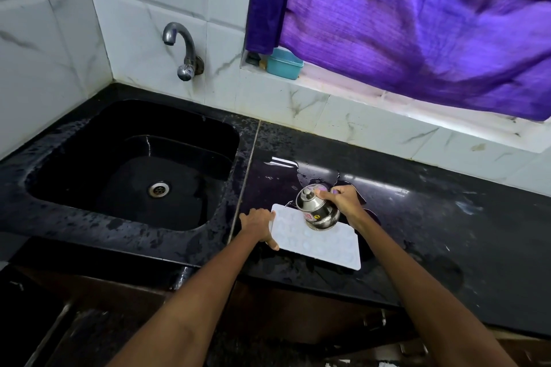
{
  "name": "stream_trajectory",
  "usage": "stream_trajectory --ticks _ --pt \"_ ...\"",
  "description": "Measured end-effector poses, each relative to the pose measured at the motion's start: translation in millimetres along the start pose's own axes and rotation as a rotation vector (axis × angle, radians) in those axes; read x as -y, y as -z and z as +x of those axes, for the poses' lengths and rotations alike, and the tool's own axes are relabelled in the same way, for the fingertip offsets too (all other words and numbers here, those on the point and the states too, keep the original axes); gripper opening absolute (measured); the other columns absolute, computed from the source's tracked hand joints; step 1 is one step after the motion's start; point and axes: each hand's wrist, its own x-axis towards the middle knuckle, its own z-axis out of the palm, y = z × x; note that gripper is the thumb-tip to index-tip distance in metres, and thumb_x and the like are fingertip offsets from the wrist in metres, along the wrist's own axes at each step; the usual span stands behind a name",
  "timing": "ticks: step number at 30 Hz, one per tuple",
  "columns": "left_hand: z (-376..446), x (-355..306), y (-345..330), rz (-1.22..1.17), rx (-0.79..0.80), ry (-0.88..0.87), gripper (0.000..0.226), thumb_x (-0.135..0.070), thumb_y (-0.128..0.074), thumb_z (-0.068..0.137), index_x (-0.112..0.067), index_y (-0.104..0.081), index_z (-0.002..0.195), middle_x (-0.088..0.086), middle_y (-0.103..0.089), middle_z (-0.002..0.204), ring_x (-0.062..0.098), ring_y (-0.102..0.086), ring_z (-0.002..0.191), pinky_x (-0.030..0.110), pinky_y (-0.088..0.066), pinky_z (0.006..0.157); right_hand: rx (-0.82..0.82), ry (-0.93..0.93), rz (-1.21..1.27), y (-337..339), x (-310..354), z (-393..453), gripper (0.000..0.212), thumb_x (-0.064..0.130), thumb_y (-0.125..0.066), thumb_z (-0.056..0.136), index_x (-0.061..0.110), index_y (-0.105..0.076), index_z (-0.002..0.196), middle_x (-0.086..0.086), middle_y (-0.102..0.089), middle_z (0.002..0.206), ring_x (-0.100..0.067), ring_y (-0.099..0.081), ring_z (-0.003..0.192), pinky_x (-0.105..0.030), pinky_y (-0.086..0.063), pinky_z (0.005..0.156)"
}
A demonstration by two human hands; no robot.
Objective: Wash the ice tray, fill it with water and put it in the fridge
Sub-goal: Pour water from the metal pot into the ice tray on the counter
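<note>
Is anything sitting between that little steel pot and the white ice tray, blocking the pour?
Nothing visible. The right hand holds the steel pot tilted directly over the ice tray, whose cells lie uncovered. The left hand grips only the tray's left edge, clear of the pot.

a white plastic ice tray (320, 240) lies on the black stone counter (447, 217), right of the black sink (134, 164). a round steel pot (317, 208) sits over the tray's far end, right hand (343, 199) behind it, left hand (258, 223) on the tray's left edge. a curved metal tap (182, 48) stands on the wall behind the sink.
</note>
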Motion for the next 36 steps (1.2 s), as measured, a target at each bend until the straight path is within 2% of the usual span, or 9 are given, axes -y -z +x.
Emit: stream_trajectory --ticks 8,14,18,22,26,36 --pt "1 0 1 0.006 0.002 0.001 0.095 -0.049 -0.077 0.069 -0.019 -0.030 0.146 0.005 -0.045 0.138 0.028 -0.037 0.133 0.046 -0.032 0.108 -0.042 -0.040 0.148 9 -6 0 0.055 0.009 -0.074 0.076 0.017 -0.027 0.048 0.013 -0.029 0.036 -0.004 -0.028 0.038 -0.015 -0.025 0.042" --pt "1 -1 1 0.010 -0.010 0.004 0.088 -0.049 -0.078 0.068 -0.015 -0.038 0.138 0.006 -0.048 0.134 0.027 -0.040 0.130 0.046 -0.033 0.105 -0.090 -0.047 0.169 21 -8 1 0.051 0.011 -0.075 0.074 0.018 -0.033 0.047 -0.001 -0.037 0.051 -0.011 -0.034 0.048 -0.019 -0.027 0.045" --pt "1 -2 1 0.013 -0.020 0.007 0.084 -0.048 -0.078 0.068 -0.014 -0.040 0.134 0.006 -0.049 0.133 0.028 -0.040 0.130 0.047 -0.033 0.106 -0.086 -0.042 0.108 24 -8 0 0.055 0.009 -0.076 0.074 0.018 -0.029 0.046 0.009 -0.029 0.039 -0.006 -0.027 0.040 -0.019 -0.023 0.043" --pt "2 -2 0 0.021 -0.019 0.005 0.089 -0.049 -0.078 0.068 -0.016 -0.037 0.139 0.004 -0.048 0.135 0.027 -0.040 0.131 0.046 -0.033 0.106 -0.072 -0.039 0.020 26 -12 -3 0.057 0.010 -0.076 0.075 0.018 -0.028 0.045 0.008 -0.027 0.039 -0.004 -0.026 0.039 -0.017 -0.026 0.042" --pt "3 -2 -1 -0.006 -0.032 0.007 0.081 -0.046 -0.080 0.066 -0.015 -0.044 0.132 0.004 -0.052 0.131 0.027 -0.044 0.128 0.046 -0.035 0.104 -0.058 -0.028 -0.058 27 -13 -6 0.057 0.009 -0.074 0.076 0.018 -0.028 0.045 0.012 -0.025 0.035 -0.003 -0.025 0.038 -0.013 -0.025 0.041" --pt "5 -2 -2 0.002 -0.037 0.010 0.079 -0.047 -0.081 0.066 -0.014 -0.046 0.129 0.004 -0.051 0.130 0.027 -0.044 0.127 0.046 -0.035 0.104 -0.077 -0.015 -0.068 31 -16 -4 0.058 0.009 -0.075 0.075 0.019 -0.026 0.045 0.012 -0.024 0.037 -0.007 -0.025 0.044 -0.020 -0.025 0.046"
